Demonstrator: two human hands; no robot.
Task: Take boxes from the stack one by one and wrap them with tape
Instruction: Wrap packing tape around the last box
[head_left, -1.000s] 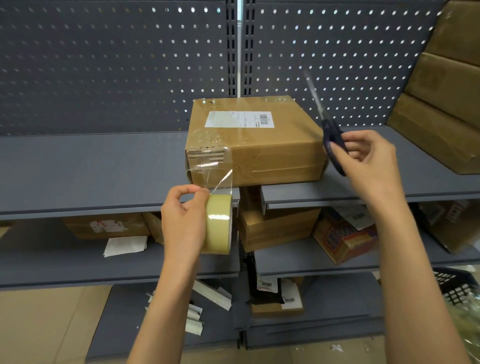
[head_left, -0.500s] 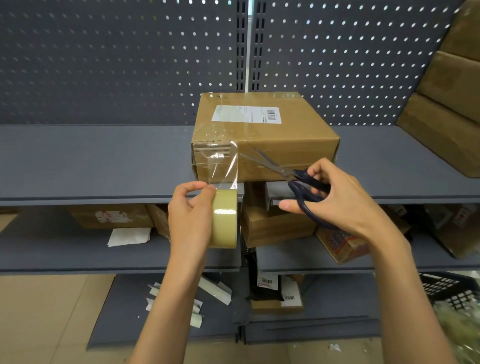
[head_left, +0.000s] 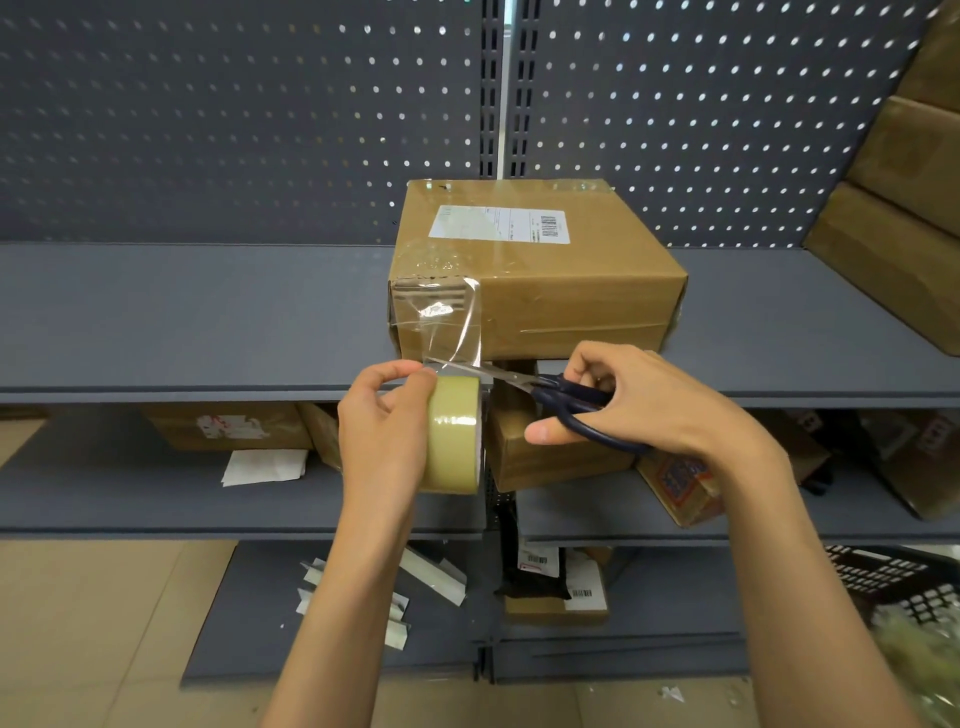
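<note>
The scissors (head_left: 524, 383) have moved left since half a second ago, and their blades are now reaching the clear tape strip (head_left: 451, 332) right above the roll. The right hand (head_left: 639, 400) is holding the dark scissor handles with its fingers curled through the loops. The left hand (head_left: 387, 421) is gripping the tape roll (head_left: 454, 434), with the thumb and a finger pinching near the top of it. The strip is stretching up from the roll to the front left corner of the brown box (head_left: 535, 275). The box is sitting on the grey shelf (head_left: 182, 322), at its front edge, with a white label (head_left: 498, 224) on top. More boxes (head_left: 904, 208) are leaning at the right.
</note>
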